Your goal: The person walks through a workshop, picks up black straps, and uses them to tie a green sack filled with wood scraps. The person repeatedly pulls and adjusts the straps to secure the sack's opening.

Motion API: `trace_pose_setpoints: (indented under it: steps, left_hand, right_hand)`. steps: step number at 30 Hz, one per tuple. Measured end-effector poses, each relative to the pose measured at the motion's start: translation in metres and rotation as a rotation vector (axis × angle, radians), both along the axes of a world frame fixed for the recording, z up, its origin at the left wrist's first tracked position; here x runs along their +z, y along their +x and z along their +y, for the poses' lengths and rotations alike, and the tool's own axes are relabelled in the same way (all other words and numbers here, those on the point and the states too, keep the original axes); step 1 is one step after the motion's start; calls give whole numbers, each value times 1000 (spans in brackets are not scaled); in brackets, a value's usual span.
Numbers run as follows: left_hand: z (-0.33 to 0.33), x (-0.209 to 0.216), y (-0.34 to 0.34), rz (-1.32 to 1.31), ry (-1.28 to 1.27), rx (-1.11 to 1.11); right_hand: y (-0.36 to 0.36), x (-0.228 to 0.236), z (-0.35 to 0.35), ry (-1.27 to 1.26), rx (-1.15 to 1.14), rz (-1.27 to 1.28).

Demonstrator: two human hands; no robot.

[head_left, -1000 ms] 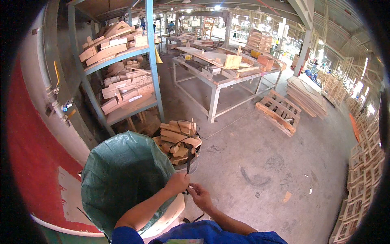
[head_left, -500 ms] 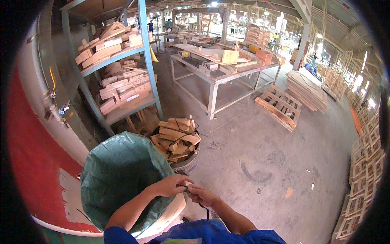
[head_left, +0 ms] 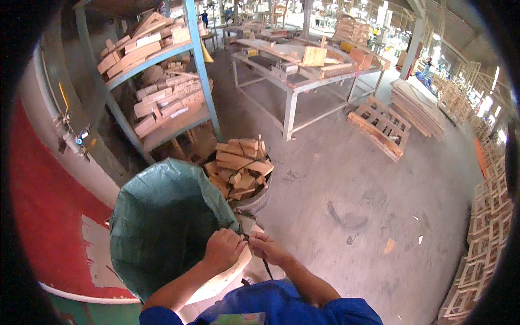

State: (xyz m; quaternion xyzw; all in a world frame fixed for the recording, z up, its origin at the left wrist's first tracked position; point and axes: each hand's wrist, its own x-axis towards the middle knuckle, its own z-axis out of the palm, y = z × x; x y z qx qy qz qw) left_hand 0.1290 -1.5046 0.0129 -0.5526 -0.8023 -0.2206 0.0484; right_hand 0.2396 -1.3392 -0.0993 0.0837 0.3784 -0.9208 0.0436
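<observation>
A large green plastic sack [head_left: 162,181] stands with its mouth wide, around a pale tan container [head_left: 230,277] that shows below its near right edge. My left hand [head_left: 223,251] is closed at the sack's right rim, knuckles up. Close beside it, my right hand [head_left: 266,248] pinches a thin dark cord [head_left: 267,269], whose loose end hangs down toward my blue shirt. The fingertips of both hands almost meet at the rim. What exactly lies between the left fingers is hidden.
Behind the sack, a round tub [head_left: 257,201] overflows with wood offcuts. A blue shelf rack [head_left: 203,81] holds wooden parts. Farther off stand a metal-framed table [head_left: 291,111], a wooden pallet [head_left: 382,127] and stacked boards [head_left: 417,105]. Wooden frames [head_left: 485,227] line the right; a red wall [head_left: 49,200] is left.
My left hand has rolled over and closed at the sack's rim, its back now facing up. The right hand stays close beside it with the cord. My view has tilted slightly downward.
</observation>
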Motion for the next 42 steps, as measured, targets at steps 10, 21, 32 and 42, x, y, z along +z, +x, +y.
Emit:
trace_pose_setpoints:
  steps: [10,21,32,42]
  left_hand:
    - [-18,8,21,-1711,-236,390]
    - [-37,93,-29,-983,-196,437]
    - [-35,95,-39,504,-24,485]
    - [-21,-11,11,-57,-153,522]
  right_hand:
    - [14,12,-3,401,-49,55]
    - [-8,-47,2,326,-183,-39]
    - [-7,-79,2,1462,-651,109]
    - [-28,-47,-37,-506,-51,-441]
